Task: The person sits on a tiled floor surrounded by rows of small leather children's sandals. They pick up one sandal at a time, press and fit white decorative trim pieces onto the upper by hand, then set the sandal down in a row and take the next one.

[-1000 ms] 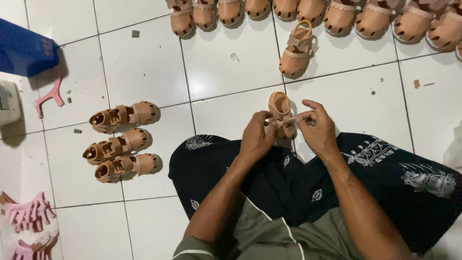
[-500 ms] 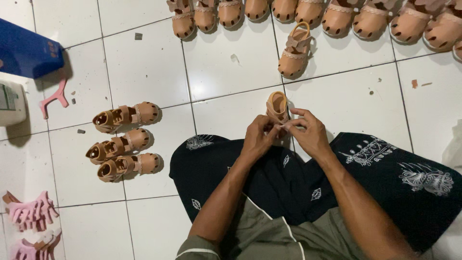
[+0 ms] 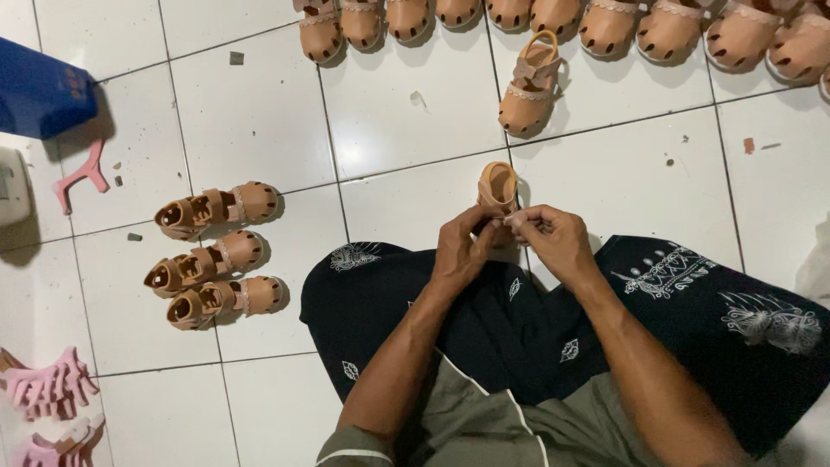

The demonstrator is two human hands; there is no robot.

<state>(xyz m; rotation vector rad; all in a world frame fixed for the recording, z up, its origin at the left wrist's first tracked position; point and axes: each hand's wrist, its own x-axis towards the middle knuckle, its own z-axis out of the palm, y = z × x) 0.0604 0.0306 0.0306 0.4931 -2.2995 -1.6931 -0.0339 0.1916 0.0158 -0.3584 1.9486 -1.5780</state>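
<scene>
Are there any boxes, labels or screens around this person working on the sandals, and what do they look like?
Blue box: far left on the floor, rectangular, with small markings on its side.
White object: left edge below the box, boxy, cut off; possibly a package, cannot tell.
No screens or signs in view.

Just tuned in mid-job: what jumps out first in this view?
Both hands meet at the centre, the left hand and right hand pinching a small tan sandal over the dark patterned cloth on the lap. A long row of matching sandals lines the top edge, and three sandals lie on the white tile floor at left.
</scene>
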